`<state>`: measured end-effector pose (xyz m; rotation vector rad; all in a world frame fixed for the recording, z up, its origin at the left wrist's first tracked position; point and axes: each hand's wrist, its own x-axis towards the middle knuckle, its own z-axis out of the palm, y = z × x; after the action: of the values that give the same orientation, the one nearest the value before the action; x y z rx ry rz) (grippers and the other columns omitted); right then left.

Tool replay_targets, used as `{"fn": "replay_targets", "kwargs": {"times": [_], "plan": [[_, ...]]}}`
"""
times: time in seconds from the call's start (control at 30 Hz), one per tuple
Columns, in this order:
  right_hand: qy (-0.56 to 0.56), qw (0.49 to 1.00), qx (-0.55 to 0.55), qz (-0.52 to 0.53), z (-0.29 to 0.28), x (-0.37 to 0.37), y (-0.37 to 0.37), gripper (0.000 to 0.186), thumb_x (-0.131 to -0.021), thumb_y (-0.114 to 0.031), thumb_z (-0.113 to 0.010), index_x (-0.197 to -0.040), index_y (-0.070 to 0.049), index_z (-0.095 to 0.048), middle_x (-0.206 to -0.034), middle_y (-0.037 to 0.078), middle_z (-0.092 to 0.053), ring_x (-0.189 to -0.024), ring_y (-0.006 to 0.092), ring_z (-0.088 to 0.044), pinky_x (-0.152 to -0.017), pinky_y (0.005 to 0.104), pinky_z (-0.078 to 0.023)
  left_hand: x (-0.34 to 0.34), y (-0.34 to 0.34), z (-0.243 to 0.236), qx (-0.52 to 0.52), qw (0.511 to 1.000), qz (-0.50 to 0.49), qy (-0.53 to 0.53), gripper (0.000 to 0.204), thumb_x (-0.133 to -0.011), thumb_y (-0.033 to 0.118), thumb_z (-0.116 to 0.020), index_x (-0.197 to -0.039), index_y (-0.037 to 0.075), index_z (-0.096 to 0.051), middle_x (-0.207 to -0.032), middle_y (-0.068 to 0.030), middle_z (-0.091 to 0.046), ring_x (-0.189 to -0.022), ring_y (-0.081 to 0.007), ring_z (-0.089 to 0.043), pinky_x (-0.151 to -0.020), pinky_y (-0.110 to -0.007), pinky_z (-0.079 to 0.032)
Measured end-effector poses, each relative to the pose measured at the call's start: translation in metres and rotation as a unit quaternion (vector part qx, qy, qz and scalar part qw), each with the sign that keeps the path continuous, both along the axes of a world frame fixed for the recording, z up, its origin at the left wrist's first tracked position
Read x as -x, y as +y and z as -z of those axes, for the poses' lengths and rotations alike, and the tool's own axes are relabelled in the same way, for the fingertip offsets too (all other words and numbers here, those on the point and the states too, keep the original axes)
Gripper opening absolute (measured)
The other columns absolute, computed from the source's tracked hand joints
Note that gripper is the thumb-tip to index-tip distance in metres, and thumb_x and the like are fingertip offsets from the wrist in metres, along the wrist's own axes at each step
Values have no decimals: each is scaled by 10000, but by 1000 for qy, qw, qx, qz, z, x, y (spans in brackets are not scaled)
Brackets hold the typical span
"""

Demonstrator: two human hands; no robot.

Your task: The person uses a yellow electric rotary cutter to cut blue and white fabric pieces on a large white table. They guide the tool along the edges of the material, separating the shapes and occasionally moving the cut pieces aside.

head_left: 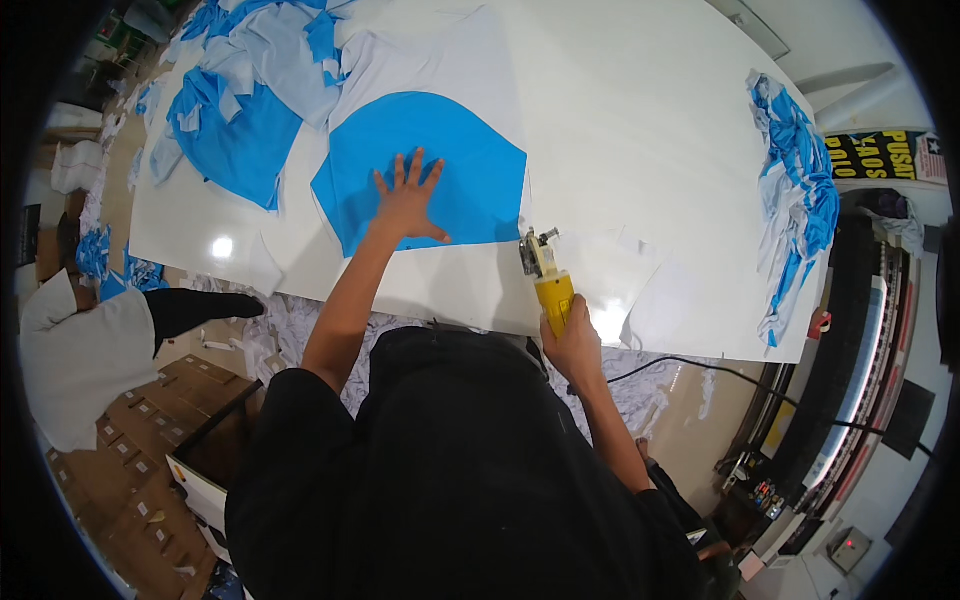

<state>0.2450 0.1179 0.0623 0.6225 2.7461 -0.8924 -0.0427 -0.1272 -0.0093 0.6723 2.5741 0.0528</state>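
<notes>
My left hand [408, 203] lies flat with its fingers spread on a blue fabric panel [440, 125], which has a curved far edge and lies smooth on the white table [640, 120]. In my right hand [575, 345] is a yellow electric fabric cutter [553, 290], gripped round its body. The cutter's metal head points away from me and sits just off the panel's near right corner. White fabric [470, 55] spreads beyond the panel's far edge. A black cord [720, 368] runs off to the right on my right hand's side.
Crumpled blue and white fabric [250, 130] lies at the table's far left. More blue and white scraps [795, 200] heap along the right edge. A person in a black sleeve [200, 312] is at the left. Cardboard boxes [130, 470] stand lower left; a long machine [850, 370] stands right.
</notes>
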Motion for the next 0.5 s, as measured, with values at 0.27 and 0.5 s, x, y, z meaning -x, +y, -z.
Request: {"fn": "replay_targets", "kwargs": {"times": [0.27,0.5], "plan": [[-7,1000,4,14,-3,17,-14,534,-949,-243,-687,-1282,46,-386,-1057,390,-632,-931,578,-639,-782,592,-537,-5,-13,9,-55,998,-10,-8,1528,-428,619,-976,-1677,276,-165,-1753,-161,15,-1578,-513,31,-1135,-847,-69],[-12,1000,-3,4,-5,30,-17,524,-951,-260,-680,-1266,46,-393,-1040,367,-636,-922,551,-658,-771,586,-547,-4,-13,7,-60,998,-11,-17,1532,-425,626,-977,-1678,272,-169,-1754,-159,16,-1578,-511,40,-1135,-847,-55]]}}
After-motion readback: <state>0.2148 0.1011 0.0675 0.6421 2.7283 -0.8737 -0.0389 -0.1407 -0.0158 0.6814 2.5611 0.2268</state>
